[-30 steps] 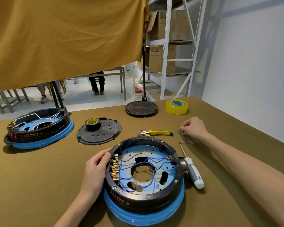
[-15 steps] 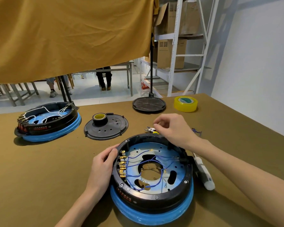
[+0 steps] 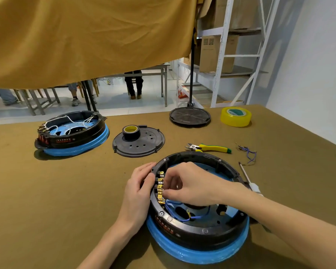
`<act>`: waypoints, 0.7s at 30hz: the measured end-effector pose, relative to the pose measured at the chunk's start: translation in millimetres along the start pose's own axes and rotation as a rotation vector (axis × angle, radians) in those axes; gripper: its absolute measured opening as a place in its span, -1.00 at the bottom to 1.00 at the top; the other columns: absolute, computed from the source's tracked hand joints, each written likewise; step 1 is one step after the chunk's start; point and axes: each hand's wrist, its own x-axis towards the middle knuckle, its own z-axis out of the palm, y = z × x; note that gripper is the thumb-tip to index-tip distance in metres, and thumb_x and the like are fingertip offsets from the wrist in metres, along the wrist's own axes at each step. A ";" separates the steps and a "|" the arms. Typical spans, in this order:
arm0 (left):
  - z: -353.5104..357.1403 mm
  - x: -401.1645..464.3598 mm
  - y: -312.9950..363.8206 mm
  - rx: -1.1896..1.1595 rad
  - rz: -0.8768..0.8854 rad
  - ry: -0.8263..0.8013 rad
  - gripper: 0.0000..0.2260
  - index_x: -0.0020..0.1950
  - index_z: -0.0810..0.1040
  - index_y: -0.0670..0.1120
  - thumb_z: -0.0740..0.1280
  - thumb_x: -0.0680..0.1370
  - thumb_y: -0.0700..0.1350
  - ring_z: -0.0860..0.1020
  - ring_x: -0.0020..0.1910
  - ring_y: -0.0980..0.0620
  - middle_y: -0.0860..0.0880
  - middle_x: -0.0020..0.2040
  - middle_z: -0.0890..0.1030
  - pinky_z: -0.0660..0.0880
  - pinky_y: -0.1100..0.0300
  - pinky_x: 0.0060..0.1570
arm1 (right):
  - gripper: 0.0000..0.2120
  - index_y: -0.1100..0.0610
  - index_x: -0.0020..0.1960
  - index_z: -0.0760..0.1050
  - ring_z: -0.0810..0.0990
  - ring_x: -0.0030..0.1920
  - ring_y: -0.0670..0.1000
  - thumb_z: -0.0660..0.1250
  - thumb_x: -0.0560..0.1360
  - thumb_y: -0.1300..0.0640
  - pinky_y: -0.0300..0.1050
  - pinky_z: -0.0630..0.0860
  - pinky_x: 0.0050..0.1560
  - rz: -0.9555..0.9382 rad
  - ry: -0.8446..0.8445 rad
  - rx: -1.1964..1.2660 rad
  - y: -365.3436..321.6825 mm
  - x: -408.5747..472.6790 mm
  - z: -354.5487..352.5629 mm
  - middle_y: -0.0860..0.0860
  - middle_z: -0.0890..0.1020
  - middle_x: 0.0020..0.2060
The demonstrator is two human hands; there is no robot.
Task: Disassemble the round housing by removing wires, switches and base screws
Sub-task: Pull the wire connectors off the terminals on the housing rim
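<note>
A round black housing (image 3: 194, 232) with a blue rim sits on the table in front of me. Inside it run blue wires (image 3: 184, 215) to a row of brass switch terminals (image 3: 160, 186) on its left wall. My left hand (image 3: 139, 188) grips the housing's left rim from outside. My right hand (image 3: 190, 183) reaches across the inside and pinches a blue wire end at the terminals. Its palm hides most of the housing's floor.
A white-handled screwdriver (image 3: 248, 180) lies right of the housing, by loose blue wire pieces (image 3: 248, 152). Yellow-green cutters (image 3: 208, 147) lie behind it. A black cover plate (image 3: 139, 141) carrying a tape roll, a second housing (image 3: 72, 133), a stand base (image 3: 190, 115) and yellow tape (image 3: 235, 116) stand farther back.
My right hand left the wire pieces at the right, crossed over the housing and now pinches at the terminals on its left wall. My left hand stayed on the rim.
</note>
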 end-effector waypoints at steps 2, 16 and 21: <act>1.1 -0.3 0.2 -0.011 -0.007 -0.002 -0.72 0.37 0.59 -0.01 0.22 0.70 -0.11 0.54 0.30 0.18 0.11 0.27 0.61 0.44 0.00 0.39 | -0.89 0.04 -0.03 0.66 0.60 -0.20 -0.18 0.43 0.55 0.00 -0.29 0.51 -0.21 -0.039 0.020 0.002 -0.2 -1.7 1.4 -0.11 0.67 -0.21; 3.0 -2.5 4.6 -0.078 -0.002 -0.032 -0.63 0.35 0.59 0.06 0.19 0.60 0.06 0.59 0.24 0.19 0.15 0.18 0.66 0.47 0.15 0.27 | -0.89 0.08 -0.09 0.69 0.59 -0.19 -0.12 0.44 0.56 0.07 -0.19 0.52 -0.15 -0.145 0.104 -0.006 -1.4 -7.5 4.6 -0.11 0.67 -0.24; 0.4 -0.7 3.2 -0.037 0.013 -0.031 -0.70 0.32 0.62 0.06 0.21 0.65 -0.05 0.59 0.23 0.21 0.18 0.17 0.66 0.46 0.33 0.19 | -0.90 0.11 -0.12 0.69 0.57 -0.24 -0.12 0.44 0.55 0.12 -0.24 0.46 -0.18 -0.150 0.104 0.005 -1.3 -7.1 3.3 -0.11 0.67 -0.28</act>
